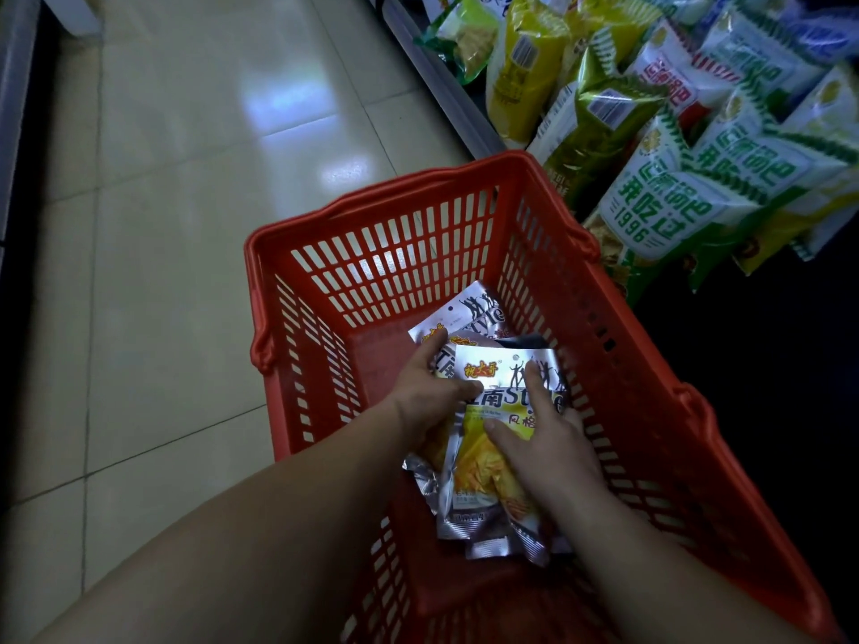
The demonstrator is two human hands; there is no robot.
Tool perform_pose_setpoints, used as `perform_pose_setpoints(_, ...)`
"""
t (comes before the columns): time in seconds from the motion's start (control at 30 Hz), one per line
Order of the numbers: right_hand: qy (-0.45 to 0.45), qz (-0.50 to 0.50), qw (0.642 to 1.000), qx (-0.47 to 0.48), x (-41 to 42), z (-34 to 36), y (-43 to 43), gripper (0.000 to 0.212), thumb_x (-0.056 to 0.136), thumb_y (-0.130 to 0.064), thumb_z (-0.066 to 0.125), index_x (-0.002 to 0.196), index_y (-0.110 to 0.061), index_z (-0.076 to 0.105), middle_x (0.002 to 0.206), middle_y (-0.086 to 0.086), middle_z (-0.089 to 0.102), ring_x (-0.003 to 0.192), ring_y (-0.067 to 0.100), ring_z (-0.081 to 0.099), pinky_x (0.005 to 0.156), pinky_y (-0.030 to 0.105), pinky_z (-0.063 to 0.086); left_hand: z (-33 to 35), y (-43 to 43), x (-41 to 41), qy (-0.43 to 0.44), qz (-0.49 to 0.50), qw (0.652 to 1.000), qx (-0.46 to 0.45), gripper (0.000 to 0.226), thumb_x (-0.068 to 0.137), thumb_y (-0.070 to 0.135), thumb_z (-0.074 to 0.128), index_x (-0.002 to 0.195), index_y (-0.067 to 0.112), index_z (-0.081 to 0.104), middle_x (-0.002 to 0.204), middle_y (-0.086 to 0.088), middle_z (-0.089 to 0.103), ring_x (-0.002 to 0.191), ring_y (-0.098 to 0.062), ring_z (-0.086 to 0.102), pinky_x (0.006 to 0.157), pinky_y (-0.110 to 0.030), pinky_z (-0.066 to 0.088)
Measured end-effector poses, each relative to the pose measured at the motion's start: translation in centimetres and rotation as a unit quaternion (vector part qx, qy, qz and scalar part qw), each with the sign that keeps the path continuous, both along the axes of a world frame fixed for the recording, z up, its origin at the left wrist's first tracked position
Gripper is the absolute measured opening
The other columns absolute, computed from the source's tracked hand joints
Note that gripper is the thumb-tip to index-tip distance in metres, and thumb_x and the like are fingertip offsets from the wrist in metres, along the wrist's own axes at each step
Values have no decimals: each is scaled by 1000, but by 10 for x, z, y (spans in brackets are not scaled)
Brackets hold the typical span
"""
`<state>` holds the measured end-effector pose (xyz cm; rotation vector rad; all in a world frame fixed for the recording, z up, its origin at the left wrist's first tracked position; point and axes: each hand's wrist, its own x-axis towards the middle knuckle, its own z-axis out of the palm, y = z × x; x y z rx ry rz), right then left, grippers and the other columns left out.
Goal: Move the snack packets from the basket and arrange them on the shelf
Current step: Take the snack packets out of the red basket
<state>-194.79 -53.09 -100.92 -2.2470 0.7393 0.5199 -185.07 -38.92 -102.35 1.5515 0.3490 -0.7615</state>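
Observation:
A red plastic basket stands on the floor with several silver and yellow snack packets in its bottom. Both my hands reach down into it. My left hand grips the left edge of the top snack packet, thumb on its face. My right hand lies on the same packet, thumb and fingers curled round its right side. More silver packets lie underneath and behind. The shelf runs along the upper right.
Green, white and yellow snack bags crowd the low shelf to the right of the basket, some leaning over its edge. Pale floor tiles stretch to the left and ahead. A dark fixture borders the far left.

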Motion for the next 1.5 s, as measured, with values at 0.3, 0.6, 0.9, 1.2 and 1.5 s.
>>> perform_pose_setpoints(0.3, -3, -28, 997, 70, -7, 1, -5, 92, 85, -61, 70, 154, -58, 9, 157, 17, 27, 141, 36, 40, 111, 41, 39, -5, 0, -3, -60, -78, 994, 45, 80, 81, -4, 79, 145, 35, 51, 137, -2, 55, 93, -17, 73, 73, -29, 63)
perform_pose_setpoints(0.6, 10, -9, 1000, 25, -10, -6, -4, 90, 88, -66, 61, 154, -59, 1, 153, 22, 33, 135, 37, 46, 103, 40, 43, -20, -5, 1, -21, -80, 996, 44, 78, 73, -3, 83, 133, 42, 63, 137, -5, 60, 95, -22, 75, 82, -39, 64)
perform_pose_setpoints(0.9, -39, -66, 992, 96, -14, -5, -10, 87, 85, -57, 72, 154, -57, 20, 152, 15, 39, 137, 32, 45, 105, 37, 39, -2, -14, 9, -93, -143, 985, 38, 74, 75, -2, 85, 135, 34, 64, 151, 3, 51, 134, -11, 51, 102, -28, 53)
perform_pose_setpoints(1.2, -143, -41, 980, 132, 3, 59, -16, 92, 76, -60, 77, 149, -63, 21, 156, 3, 39, 143, 22, 39, 108, 34, 38, 111, -3, 20, -157, -140, 977, 25, 58, 83, -4, 77, 129, 30, 67, 149, 2, 54, 127, -17, 59, 77, -16, 58)
perform_pose_setpoints(1.5, -258, -19, 957, 133, -55, 197, -13, 87, 65, -76, 70, 134, -81, 18, 150, -6, 45, 139, 11, 43, 115, 35, 38, 269, -4, -39, -256, -114, 960, -19, 53, 81, -14, 73, 125, 17, 72, 126, -3, 71, 103, -17, 72, 74, -23, 62)
